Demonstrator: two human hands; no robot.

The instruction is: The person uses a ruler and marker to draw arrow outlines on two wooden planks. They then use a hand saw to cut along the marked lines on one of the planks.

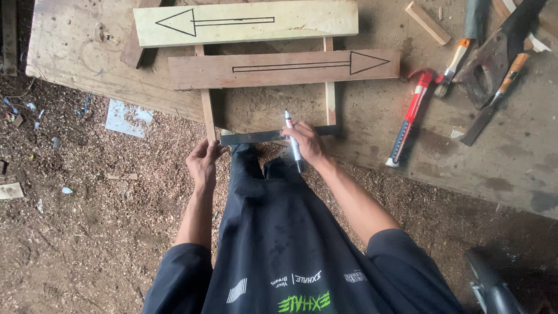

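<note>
The left hand (203,161) pinches the near end of a thin wooden strip (207,113). The right hand (308,145) grips a marker (292,139) while pressing a dark metal ruler (273,136), which lies between both hands. Two arrow-marked boards (279,68) lie just beyond.

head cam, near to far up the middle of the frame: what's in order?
Dark ruler held by left hand and right hand → brown arrow board → pale arrow board.
</note>
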